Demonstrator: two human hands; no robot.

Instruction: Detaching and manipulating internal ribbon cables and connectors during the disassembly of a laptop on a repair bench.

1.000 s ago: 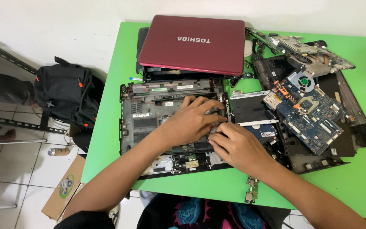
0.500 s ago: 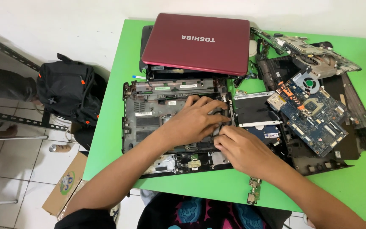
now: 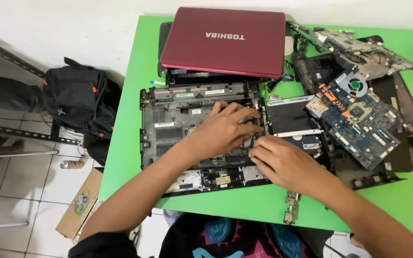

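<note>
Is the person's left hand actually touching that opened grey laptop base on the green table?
Touching. The head view shows the left hand lying flat on the opened grey laptop base, fingers spread across its inner frame with no gap visible.

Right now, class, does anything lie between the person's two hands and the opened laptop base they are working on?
Nothing visible does. The left hand and right hand both rest directly on the opened laptop base. The red laptop lid and blue circuit board lie off to the sides.
</note>
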